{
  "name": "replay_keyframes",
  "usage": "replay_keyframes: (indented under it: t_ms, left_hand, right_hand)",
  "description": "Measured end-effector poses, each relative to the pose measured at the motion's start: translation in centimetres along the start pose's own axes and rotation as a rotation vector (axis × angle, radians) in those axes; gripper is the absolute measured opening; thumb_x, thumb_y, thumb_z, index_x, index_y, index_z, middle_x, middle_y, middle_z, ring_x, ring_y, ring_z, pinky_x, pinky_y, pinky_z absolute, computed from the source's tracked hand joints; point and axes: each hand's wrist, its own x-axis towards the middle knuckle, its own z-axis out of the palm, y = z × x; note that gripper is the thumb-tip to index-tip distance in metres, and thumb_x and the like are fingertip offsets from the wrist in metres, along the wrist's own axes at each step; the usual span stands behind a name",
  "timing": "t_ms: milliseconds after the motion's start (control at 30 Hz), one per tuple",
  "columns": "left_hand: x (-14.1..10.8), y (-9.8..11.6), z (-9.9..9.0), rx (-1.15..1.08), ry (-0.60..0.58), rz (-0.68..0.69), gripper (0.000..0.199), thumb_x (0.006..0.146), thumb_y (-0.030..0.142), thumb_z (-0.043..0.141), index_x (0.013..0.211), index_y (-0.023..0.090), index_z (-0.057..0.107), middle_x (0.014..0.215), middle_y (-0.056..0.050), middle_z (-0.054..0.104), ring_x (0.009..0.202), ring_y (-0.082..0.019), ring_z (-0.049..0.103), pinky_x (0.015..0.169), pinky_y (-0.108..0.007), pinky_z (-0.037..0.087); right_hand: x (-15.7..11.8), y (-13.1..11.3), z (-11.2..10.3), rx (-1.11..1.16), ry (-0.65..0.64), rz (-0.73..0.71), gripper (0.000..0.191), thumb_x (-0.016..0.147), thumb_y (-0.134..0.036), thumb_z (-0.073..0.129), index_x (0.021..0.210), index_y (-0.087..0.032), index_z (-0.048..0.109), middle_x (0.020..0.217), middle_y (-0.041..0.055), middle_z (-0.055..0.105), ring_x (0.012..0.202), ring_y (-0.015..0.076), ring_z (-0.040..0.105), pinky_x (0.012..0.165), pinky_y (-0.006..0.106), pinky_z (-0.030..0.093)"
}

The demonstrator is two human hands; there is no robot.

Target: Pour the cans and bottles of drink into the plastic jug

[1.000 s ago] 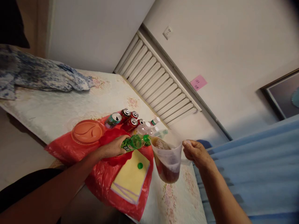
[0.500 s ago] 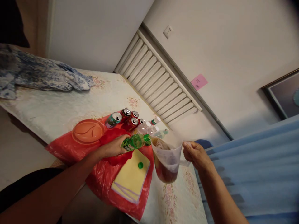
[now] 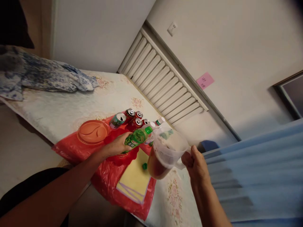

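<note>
My left hand point(image 3: 120, 145) is closed round a green plastic bottle point(image 3: 138, 137) with a printed label, its uncapped neck slanting up to the right. Close to that neck is a clear plastic jug point(image 3: 157, 160) with brown, frothy liquid in it. My right hand point(image 3: 197, 164) grips the jug by its handle, holding it tilted above the table. Below lies a folded yellow cloth point(image 3: 132, 184) with purple edging, and a green bottle cap point(image 3: 145, 165) rests on it. Cloth and cap are on a red plastic bag point(image 3: 104, 176).
An orange divided dish point(image 3: 93, 130) sits left of my left hand. Behind the bottle stand several drink cans point(image 3: 118, 120) and clear bottles point(image 3: 160, 121). Beyond the flowered tablecloth point(image 3: 111, 91) are a white radiator point(image 3: 163, 78) and, at right, a blue curtain point(image 3: 260, 167).
The bottle has tipped up from nearly level, its mouth leaving the jug's rim. My right hand has brought the jug leftward and changed its tilt. The view has shifted slightly.
</note>
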Motion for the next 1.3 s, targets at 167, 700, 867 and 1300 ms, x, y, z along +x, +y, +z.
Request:
replay_keyframes:
  t_ms: [167, 700, 867, 1300]
  left_hand:
    - [0.0, 0.7, -0.6, 0.029, 0.216, 0.015, 0.066, 0.066, 0.030, 0.064, 0.129, 0.016, 0.048, 0.124, -0.011, 0.063, 0.114, -0.030, 0.061, 0.099, -0.044, 0.048]
    - [-1.1, 2.8, -2.4, 0.191, 0.806, 0.082, 0.059, 0.075, 0.034, 0.066, 0.128, 0.016, 0.050, 0.121, -0.011, 0.063, 0.116, -0.030, 0.059, 0.103, -0.046, 0.046]
    - [-1.2, 2.6, -2.7, 0.186, 0.903, 0.096, 0.056, 0.075, 0.032, 0.067, 0.126, 0.018, 0.051, 0.117, -0.010, 0.063, 0.111, -0.028, 0.060, 0.100, -0.044, 0.048]
    - [-1.3, 2.3, -2.7, 0.208, 0.894, 0.110, 0.057, 0.075, 0.030, 0.067, 0.128, 0.018, 0.050, 0.120, -0.010, 0.062, 0.114, -0.029, 0.059, 0.103, -0.044, 0.046]
  right_hand:
    - [-0.3, 0.7, 3.0, 0.187, 0.138, -0.068, 0.056, 0.076, -0.049, 0.072, 0.054, -0.023, 0.028, 0.046, -0.0124, 0.016, 0.043, 0.0050, 0.006, 0.041, 0.024, 0.008]
    - [1.6, 7.1, 11.9, 0.257, 0.203, -0.117, 0.051, 0.082, -0.053, 0.059, 0.060, -0.025, 0.022, 0.048, -0.0125, 0.017, 0.041, 0.0063, 0.011, 0.040, 0.024, 0.016]
    - [2.0, 9.5, 13.3, 0.362, 0.190, -0.093, 0.047, 0.083, -0.047, 0.058, 0.060, -0.024, 0.025, 0.047, -0.0124, 0.020, 0.042, 0.0066, 0.010, 0.041, 0.023, 0.016]
    - [1.0, 12.1, 14.6, 0.278, 0.206, -0.101, 0.047, 0.088, -0.054, 0.052, 0.061, -0.025, 0.027, 0.048, -0.0119, 0.023, 0.042, 0.0078, 0.020, 0.045, 0.023, 0.027]
